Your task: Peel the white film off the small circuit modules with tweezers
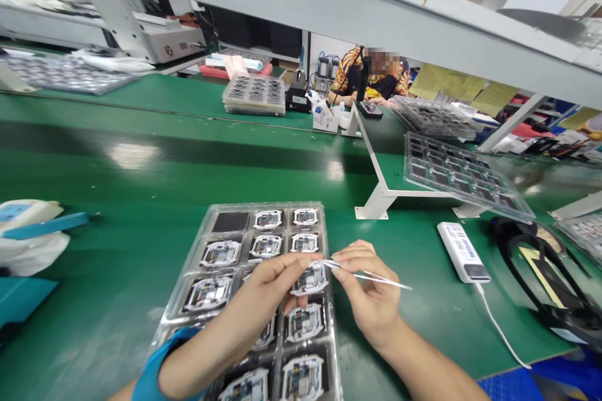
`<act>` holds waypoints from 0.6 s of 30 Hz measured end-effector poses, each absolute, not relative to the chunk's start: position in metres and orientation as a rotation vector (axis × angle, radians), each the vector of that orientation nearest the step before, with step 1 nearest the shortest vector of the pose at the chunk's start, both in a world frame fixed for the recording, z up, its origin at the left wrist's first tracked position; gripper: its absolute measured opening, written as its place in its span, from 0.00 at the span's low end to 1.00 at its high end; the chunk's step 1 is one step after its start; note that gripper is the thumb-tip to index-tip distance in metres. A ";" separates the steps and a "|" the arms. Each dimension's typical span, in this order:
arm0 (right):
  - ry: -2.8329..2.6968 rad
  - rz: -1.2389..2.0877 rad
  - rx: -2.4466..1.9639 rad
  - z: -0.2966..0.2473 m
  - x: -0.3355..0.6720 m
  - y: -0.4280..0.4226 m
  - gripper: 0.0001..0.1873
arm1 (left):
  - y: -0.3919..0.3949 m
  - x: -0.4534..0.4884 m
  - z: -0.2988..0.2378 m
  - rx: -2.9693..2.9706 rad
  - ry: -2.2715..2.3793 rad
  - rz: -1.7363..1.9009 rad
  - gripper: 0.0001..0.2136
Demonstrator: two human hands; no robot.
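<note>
Thin white strips (385,280) run between my two hands above the right column of a clear plastic tray (331,301). My left hand (277,279), with a blue band (164,363) at the wrist, pinches their left end. The fingers of my right hand (371,294) are closed on the strips, whose loose ends stick out to the right past the knuckles. Exactly what the strips are, I cannot make out. Below, the tray's compartments hold several white-framed circuit assemblies (221,253); the far left compartment shows only a dark pad (230,222).
To the right lie a white handheld device (463,252) with a cable and a black strap-like object (531,263). A tray of dark parts (463,169) rests on a raised stand (376,194). Stacked trays (254,95) stand at the back, where another person (348,78) sits.
</note>
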State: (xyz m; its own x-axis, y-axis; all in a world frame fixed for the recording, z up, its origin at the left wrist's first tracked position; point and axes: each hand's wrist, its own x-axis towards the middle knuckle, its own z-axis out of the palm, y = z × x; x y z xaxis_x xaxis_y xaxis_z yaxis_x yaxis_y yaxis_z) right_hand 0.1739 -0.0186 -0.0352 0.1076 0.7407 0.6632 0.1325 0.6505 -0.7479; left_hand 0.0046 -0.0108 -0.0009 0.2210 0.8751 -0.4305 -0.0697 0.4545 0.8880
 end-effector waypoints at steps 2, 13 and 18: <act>-1.342 0.636 -0.783 -0.035 0.173 -0.018 0.05 | -0.010 0.004 -0.001 0.882 1.169 0.779 0.19; -1.717 0.477 -0.642 -0.026 0.181 -0.016 0.08 | -0.010 0.004 0.008 0.868 1.215 0.728 0.14; -1.794 0.474 -0.604 -0.027 0.185 -0.015 0.10 | -0.011 0.003 0.011 0.856 1.216 0.694 0.14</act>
State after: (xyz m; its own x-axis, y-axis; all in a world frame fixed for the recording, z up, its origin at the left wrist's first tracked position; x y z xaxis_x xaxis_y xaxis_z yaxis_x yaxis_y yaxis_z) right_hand 0.1847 -0.0146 -0.0267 -0.2401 0.6160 0.7503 0.1646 0.7875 -0.5939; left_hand 0.0032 -0.0110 0.0106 0.2206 0.8357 -0.5030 -0.0082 0.5172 0.8558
